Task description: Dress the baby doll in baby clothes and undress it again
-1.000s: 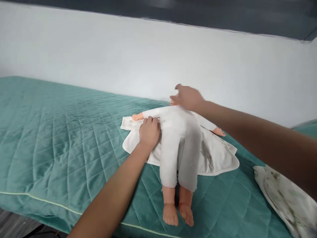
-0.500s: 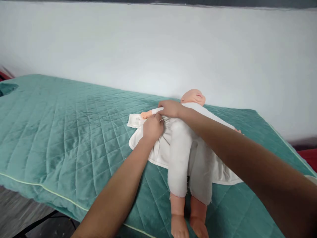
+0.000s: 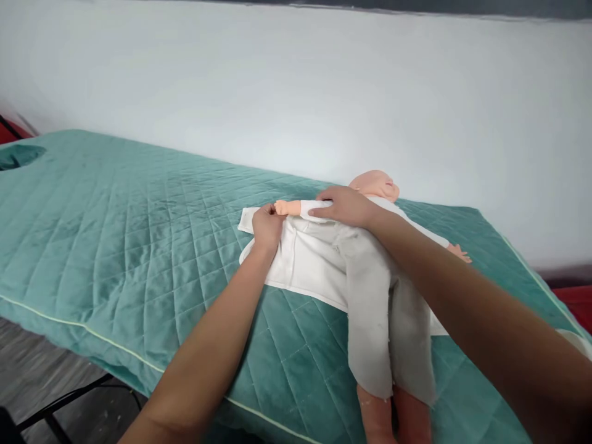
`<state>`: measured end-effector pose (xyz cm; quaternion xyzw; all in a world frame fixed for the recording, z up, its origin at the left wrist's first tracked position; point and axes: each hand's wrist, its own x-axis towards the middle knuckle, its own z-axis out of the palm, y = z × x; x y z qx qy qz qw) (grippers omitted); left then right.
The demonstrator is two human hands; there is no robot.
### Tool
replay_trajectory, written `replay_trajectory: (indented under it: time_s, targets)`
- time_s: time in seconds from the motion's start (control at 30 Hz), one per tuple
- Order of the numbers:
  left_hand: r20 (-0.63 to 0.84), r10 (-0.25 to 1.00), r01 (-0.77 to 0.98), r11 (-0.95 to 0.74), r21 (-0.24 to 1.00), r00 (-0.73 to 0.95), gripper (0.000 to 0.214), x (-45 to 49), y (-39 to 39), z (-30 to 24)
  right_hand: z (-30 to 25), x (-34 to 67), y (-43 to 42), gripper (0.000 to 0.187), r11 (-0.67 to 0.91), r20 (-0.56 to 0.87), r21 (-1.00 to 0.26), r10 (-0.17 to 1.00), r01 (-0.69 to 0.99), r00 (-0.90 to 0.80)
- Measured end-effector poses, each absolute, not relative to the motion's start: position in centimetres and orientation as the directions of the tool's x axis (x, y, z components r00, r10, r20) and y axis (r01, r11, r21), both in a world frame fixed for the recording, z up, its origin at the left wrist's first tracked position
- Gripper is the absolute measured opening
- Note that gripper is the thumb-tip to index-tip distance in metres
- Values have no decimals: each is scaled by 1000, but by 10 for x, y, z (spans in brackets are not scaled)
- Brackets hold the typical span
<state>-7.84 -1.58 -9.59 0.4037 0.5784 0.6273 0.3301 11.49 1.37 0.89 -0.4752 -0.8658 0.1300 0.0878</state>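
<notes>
A baby doll (image 3: 367,265) in white clothes lies on its back, its head by the wall and its legs toward me. Under it a white garment (image 3: 314,268) is spread out, with a sleeve end (image 3: 247,219) showing at the left. My left hand (image 3: 268,229) is closed at the doll's small hand (image 3: 281,208), fingertips pinched against it. Across the doll's upper body, my right hand (image 3: 346,206) grips its white-sleeved arm (image 3: 309,209) between thumb and fingers. My right forearm covers part of the doll's trunk and hip.
A green quilted cover (image 3: 139,246) lies over the bed, with a hole (image 3: 21,157) at its far left end. Behind it stands a white wall (image 3: 231,86). Black metal legs (image 3: 65,401) show below the front edge.
My left hand has shifted left and up to the doll's hand. The doll's arm is now stretched straighter to the left. The doll appears further right in view, and its trouser legs have shifted.
</notes>
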Motion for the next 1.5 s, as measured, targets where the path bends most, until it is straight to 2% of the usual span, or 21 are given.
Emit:
replay_trajectory:
  time_s: [0.13, 0.3, 0.43, 0.53, 0.67, 0.77, 0.87, 0.97, 1.03, 1.1, 1.17, 1.23, 1.3, 1.5]
  targets:
    - [1, 849, -136, -85, 987, -528, 9, -80, -17, -92, 4, 115, 11, 47, 494, 25, -235, 864, 837, -503]
    - [11, 818, -218, -166, 962, -575, 14, -78, -22, -85, -2, 115, 9, 46, 461, 13, -176, 885, 870, -466]
    - [180, 812, -15, -226, 974, -556, 13, -73, -29, -82, -8, 111, 8, 43, 471, 8, -107, 881, 876, -473]
    - [311, 859, 154, -271, 950, -406, 16, -65, -35, -81, -11, 107, 6, 42, 487, -5, -65, 873, 871, -488]
    - [377, 916, 280, -330, 902, -135, 16, -56, -39, -82, -13, 98, 3, 42, 482, 11, -48, 876, 875, -482]
    - [429, 901, 366, -381, 849, -59, 13, -56, -40, -83, -11, 95, 3, 40, 491, -10, -52, 870, 870, -492]
    - [447, 887, 507, -335, 795, -116, 13, -61, -44, -85, -4, 108, -1, 47, 531, -4, -152, 843, 834, -538]
    - [460, 862, 722, -177, 668, -214, 12, -67, -50, -88, 2, 143, -14, 54, 494, 148, -298, 870, 817, -471]
    - [452, 851, 814, -51, 578, -268, 14, -69, -54, -88, 0, 176, -27, 50, 379, 309, -403, 913, 833, -266]
    - [416, 857, 857, 54, 513, -303, 20, -68, -58, -87, -10, 208, -42, 43, 185, 427, -523, 902, 832, 67]
    - [381, 869, 884, 123, 451, -315, 26, -66, -61, -85, -25, 234, -55, 35, -34, 415, -615, 835, 788, 360]
    - [362, 875, 903, 168, 394, -321, 30, -63, -64, -84, -41, 251, -65, 31, -166, 333, -656, 812, 736, 480]
    - [339, 878, 907, 209, 367, -339, 33, -63, -67, -84, -51, 257, -71, 32, -202, 274, -666, 829, 718, 487]
    - [203, 909, 876, 260, 407, -364, 31, -68, -79, -82, -53, 251, -76, 47, -90, 224, -771, 888, 630, 402]
